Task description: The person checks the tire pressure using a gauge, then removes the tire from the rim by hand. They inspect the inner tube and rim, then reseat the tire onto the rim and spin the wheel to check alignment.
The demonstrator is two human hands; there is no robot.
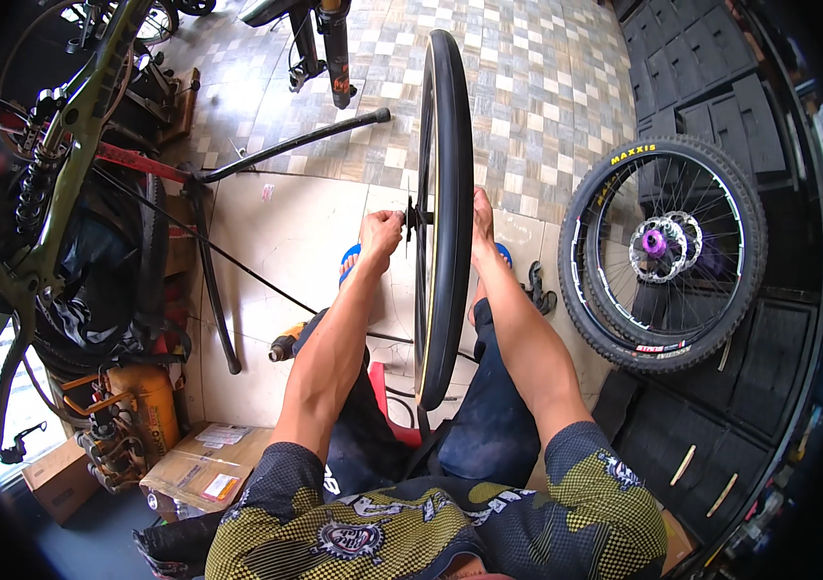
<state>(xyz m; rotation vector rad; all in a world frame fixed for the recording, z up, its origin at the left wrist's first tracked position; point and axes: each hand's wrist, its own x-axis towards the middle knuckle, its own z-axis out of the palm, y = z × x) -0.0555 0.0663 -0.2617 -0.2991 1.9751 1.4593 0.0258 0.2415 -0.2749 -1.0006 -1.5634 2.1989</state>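
Observation:
An upright bicycle wheel [448, 208] with a black tyre and tan edge stands between my legs, edge-on. My left hand [382, 232] is closed at its left side, pinching the axle end [404, 217] beside a dark rotor [411, 234]. My right hand [483, 217] is on the wheel's right side at hub height; its curled fingers are partly behind the tyre, so what they hold is hidden.
At left are a green bicycle frame [78, 106], a black-legged stand [295, 140], a yellow-and-black tool [286, 343], a yellow machine [136, 411] and cardboard boxes [203, 464]. At right, spare wheels [754, 251] lie by black cases [711, 425]; pliers-like tool [542, 290] lies on the floor.

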